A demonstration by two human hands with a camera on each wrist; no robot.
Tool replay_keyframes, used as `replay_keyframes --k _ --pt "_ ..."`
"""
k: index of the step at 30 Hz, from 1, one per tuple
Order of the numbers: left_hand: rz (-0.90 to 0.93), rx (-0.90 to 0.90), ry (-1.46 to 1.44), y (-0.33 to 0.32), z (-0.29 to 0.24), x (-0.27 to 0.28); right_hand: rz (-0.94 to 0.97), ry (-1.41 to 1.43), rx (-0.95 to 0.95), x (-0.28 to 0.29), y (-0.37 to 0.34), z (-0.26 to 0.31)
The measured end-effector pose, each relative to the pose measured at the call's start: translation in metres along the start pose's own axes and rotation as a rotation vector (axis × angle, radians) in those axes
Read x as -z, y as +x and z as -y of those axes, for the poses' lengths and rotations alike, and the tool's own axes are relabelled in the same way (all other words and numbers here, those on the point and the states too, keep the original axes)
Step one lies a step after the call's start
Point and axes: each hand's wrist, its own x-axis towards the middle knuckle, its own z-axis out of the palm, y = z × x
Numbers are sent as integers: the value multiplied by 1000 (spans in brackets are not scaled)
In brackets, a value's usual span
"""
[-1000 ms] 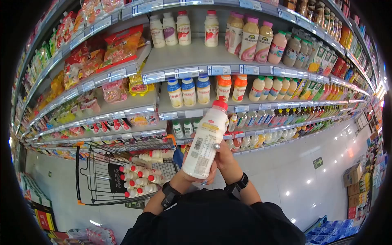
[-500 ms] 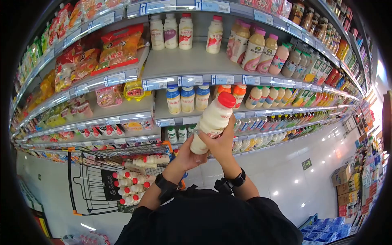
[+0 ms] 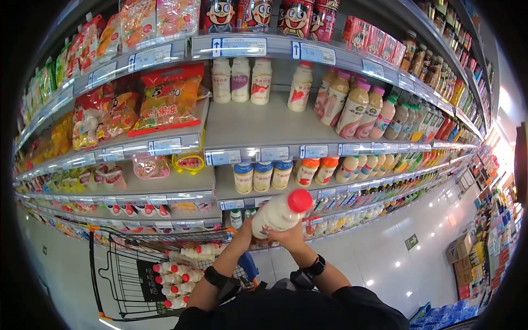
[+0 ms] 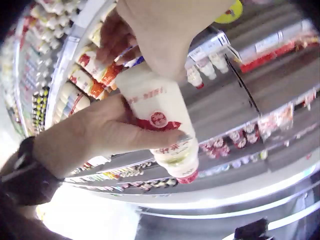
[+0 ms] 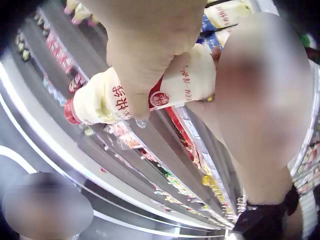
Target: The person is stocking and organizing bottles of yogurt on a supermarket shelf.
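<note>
A white bottle with a red cap (image 3: 275, 213) is tilted between both hands in front of the lower shelves, its cap toward the upper right. The right hand (image 3: 289, 236) grips its side; in the left wrist view that hand's thumb (image 4: 160, 137) lies across the red label. At the other end, the left hand (image 3: 242, 235) holds the bottle near its base, with the fingers (image 4: 116, 42) partly behind it. The right wrist view shows the bottle (image 5: 190, 75) under the right hand (image 5: 150, 42), its cap pointing left.
A wire cart (image 3: 118, 264) with several red-capped bottles (image 3: 179, 278) stands at the lower left. Ahead, a shelf (image 3: 247, 129) holds similar bottles (image 3: 261, 82), pink-capped bottles (image 3: 352, 113) and red snack bags (image 3: 168, 99). Cardboard boxes (image 3: 459, 247) stand at the right.
The bottle has turned from its printed back, its cap now tipped toward the head camera. Bottle and hands sit lower in view, as the head view has shifted toward higher shelves.
</note>
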Motion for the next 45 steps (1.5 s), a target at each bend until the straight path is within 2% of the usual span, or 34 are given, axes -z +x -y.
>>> replay_keyframes --k 1,2,3,5,7,8,9,11,13,14,17,18,20,21,23,26,29,32,35,38,41,44,45 --pt "-100 -214 126 2 -8 1 -49 -31 66 -6 5 4" --pt "-202 -426 253 4 -18 0 -33 -272 206 -3 11 16" --pt "-305 -637 383 0 -40 -5 -18 -321 280 -3 24 27" --pt "-331 -790 531 -11 -81 -16 6 -411 433 0 52 42" --pt "-419 -980 756 -10 -102 -25 -99 -72 217 7 77 39" --pt "-396 -897 771 -9 -112 -28 -59 -217 531 9 95 44" --pt "-461 -978 858 -2 -123 -32 -19 -358 861 13 113 49" --pt "-579 -1125 1029 13 -139 -43 -25 -406 747 24 135 51" --pt "-575 -1088 1087 30 -156 -55 -21 -503 558 29 149 70" --pt "-567 -1088 1102 45 -165 -58 -43 -534 532 31 158 73" --pt "-541 -1091 1083 91 -178 -63 90 -20 242 48 192 59" --pt "-530 -1075 1070 102 -182 -68 82 4 248 53 202 55" --pt "-574 -1095 1069 114 -196 -85 78 -155 304 64 221 60" --pt "-541 -1051 1038 122 -201 -88 71 -232 328 70 228 61" --pt "-470 -958 987 140 -211 -87 15 -221 406 77 246 54" --pt "-553 -842 1085 168 -224 -87 -44 -133 380 86 269 45" --pt "-517 -763 1107 189 -234 -82 -127 -262 309 93 285 38" --pt "-524 -581 1203 210 -236 -71 -146 -279 247 100 308 5" --pt "-524 -592 1168 232 -236 -61 -57 -318 190 104 324 -4" --pt "-446 -576 1119 264 -239 -35 -110 -632 179 102 330 8" --pt "-510 -573 1159 275 -247 -31 59 -776 192 107 347 4" --pt "-537 -494 1274 282 -257 -32 -9 -1034 -72 100 351 18" --pt "-532 -505 1277 286 -257 -31 -15 -1048 -90 100 354 18"
